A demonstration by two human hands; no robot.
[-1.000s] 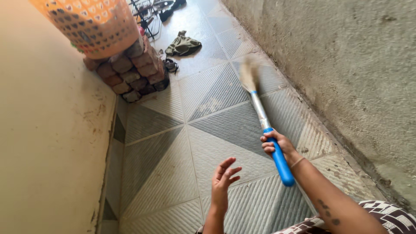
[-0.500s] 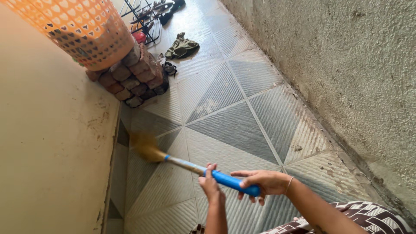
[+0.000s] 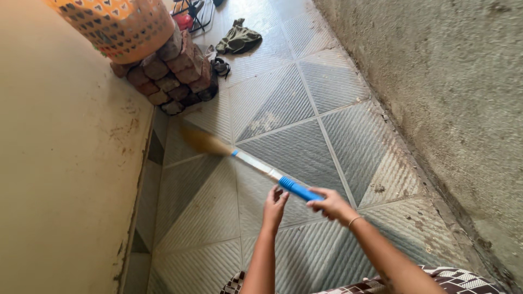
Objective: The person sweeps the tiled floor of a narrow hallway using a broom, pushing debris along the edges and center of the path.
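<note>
Right hand (image 3: 329, 205) wraps the broom (image 3: 256, 164) handle end; left hand (image 3: 274, 203), fingers loosely spread, touches the handle just beside it.

Short broom (image 3: 256, 163): blue grip, silver shaft, tan bristles. Ribbed grey triangle-patterned floor tiles (image 3: 305, 152). Orange lattice plastic basket (image 3: 122, 24) at eleven o'clock; reddish-brown bricks (image 3: 174, 76).

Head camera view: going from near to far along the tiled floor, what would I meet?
Right hand on the blue-handled broom → stack of reddish-brown bricks → crumpled olive-green cloth → black wire rack.
</note>
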